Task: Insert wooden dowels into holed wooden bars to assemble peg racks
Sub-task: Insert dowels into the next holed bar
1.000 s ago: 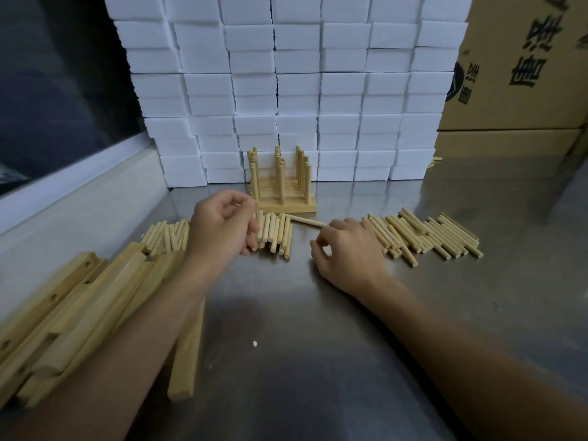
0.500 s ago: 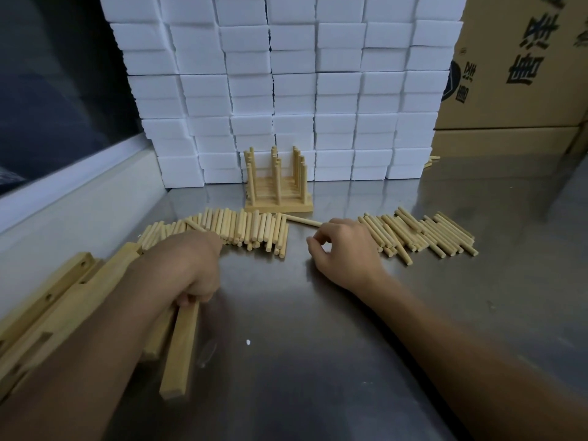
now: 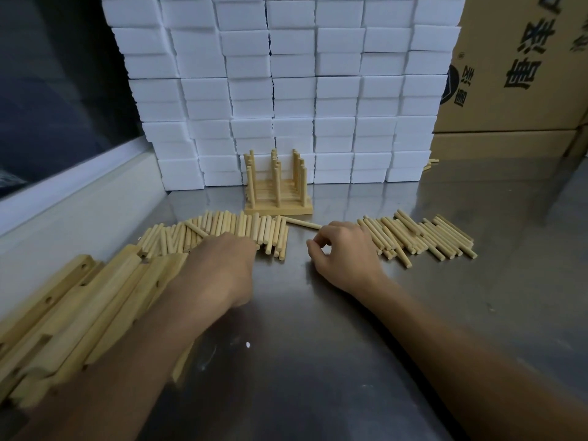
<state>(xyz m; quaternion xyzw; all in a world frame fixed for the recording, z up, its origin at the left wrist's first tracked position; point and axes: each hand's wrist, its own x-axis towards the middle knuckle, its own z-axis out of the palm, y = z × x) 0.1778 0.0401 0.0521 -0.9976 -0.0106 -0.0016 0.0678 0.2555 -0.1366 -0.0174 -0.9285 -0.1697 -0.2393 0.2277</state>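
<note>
Steel table [image 3: 318, 377]: bare working space nearest the person, probably kept for assembly.

Holed wooden bars [image 3: 79, 313]: loose heap at near left, holes showing on several faces; stock within reach of the left arm.

Left hand [image 3: 222, 272]: knuckles up, lying over the inner edge of the bars; fingers curled under and hidden, so whether they hold a bar cannot be told; a bar end shows below the forearm; judged to be picking the next bar.

Right hand [image 3: 343, 259]: resting on the table between the two dowel lots; fingers loosely curled, thumb and forefinger near each other; no dowel visibly pinched; seemingly poised for a pick.

Left row of dowels [image 3: 222, 230]: side by side just beyond the left hand, laid out for single picking.

Single dowel [image 3: 302, 223]: lying crosswise just past the right hand's fingers.

Right dowels [image 3: 420, 237]: a second lot, right of the right hand.

Finished peg racks [image 3: 276, 189]: stacked, dowels upright, set back against the white blocks [image 3: 286, 90], out of the working area.

Cardboard box [image 3: 521, 74]: far right.
</note>
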